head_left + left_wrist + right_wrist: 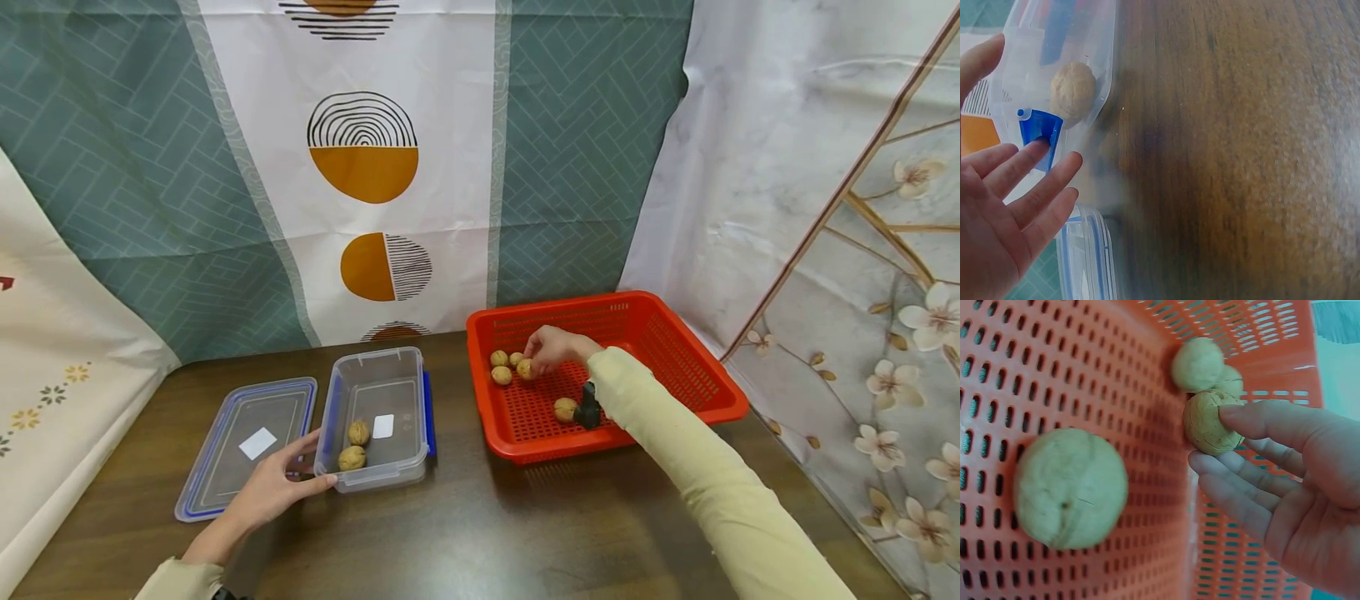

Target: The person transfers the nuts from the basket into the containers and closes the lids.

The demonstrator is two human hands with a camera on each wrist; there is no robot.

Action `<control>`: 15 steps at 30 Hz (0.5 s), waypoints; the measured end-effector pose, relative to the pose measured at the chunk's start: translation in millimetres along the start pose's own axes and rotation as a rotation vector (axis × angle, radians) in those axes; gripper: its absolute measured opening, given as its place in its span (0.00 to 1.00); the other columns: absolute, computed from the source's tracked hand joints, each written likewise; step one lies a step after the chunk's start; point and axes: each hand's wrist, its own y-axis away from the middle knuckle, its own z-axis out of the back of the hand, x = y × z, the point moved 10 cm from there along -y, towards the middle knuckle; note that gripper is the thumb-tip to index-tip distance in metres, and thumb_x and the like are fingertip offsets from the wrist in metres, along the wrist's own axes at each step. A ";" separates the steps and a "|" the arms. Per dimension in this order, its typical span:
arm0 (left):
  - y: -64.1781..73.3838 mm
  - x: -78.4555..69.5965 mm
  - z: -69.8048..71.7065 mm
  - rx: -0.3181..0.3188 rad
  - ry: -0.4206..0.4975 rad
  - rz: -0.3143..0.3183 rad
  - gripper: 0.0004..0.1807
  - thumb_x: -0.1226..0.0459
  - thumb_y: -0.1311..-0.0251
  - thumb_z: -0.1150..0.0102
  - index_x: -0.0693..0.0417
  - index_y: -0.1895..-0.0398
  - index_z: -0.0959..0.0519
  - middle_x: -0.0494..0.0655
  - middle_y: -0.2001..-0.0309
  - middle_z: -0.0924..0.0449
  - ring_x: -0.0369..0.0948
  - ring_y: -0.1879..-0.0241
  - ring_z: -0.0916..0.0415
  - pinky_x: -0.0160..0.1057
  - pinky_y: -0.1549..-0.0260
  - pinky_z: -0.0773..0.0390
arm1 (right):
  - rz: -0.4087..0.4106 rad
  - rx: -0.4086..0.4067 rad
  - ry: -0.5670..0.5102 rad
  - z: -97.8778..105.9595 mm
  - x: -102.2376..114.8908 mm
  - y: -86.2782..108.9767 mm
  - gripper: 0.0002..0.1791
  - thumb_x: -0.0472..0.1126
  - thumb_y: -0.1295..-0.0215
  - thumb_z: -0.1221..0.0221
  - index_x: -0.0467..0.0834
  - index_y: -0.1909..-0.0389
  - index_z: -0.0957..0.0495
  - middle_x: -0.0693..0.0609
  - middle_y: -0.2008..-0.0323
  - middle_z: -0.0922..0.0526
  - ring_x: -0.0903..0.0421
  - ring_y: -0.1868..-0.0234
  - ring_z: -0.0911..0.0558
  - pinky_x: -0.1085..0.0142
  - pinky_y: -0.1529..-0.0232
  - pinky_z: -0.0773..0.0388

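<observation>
"What does the right hand [551,348] have hold of?"

"A walnut [527,369], pinched between thumb and fingers, inside the red basket [693,350]. Whether it rests on the basket's floor or sits slightly raised, I can't quite tell."

"What's around it?"

"Three loose walnuts [502,377] lie close by at the basket's left end, and a single walnut [565,409] lies nearer the front, by the right wrist."

"And the left hand [273,483]?"

"At the near left corner of the clear box [393,387], fingers spread and loosely extended, thumb touching the corner, one fingertip at a blue clip [1034,125]."

"What's in the box?"

"Two boxed walnuts [352,457] along its left side, beside a white label [382,426]. The lid [225,467] lies flat on the brown table [487,542], just left of the box."
</observation>
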 end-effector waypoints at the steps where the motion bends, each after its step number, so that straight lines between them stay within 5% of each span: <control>1: 0.1 0.0 -0.2 0.000 -0.001 0.000 0.41 0.55 0.52 0.34 0.64 0.37 0.39 0.61 0.49 0.27 0.44 0.60 0.25 0.41 0.64 0.25 | 0.009 -0.005 -0.005 2.5 2.0 1.7 0.17 0.29 0.47 0.43 0.31 0.55 0.28 0.44 0.68 0.19 0.45 0.63 0.21 0.55 0.58 0.25; 15: 0.1 0.0 -2.4 0.011 0.004 0.005 0.42 0.55 0.52 0.34 0.64 0.36 0.40 0.62 0.48 0.28 0.46 0.60 0.25 0.36 0.67 0.26 | 0.140 -0.118 -0.030 43.9 56.6 27.3 0.13 0.33 0.45 0.41 0.34 0.58 0.26 0.45 0.66 0.19 0.47 0.63 0.20 0.59 0.59 0.24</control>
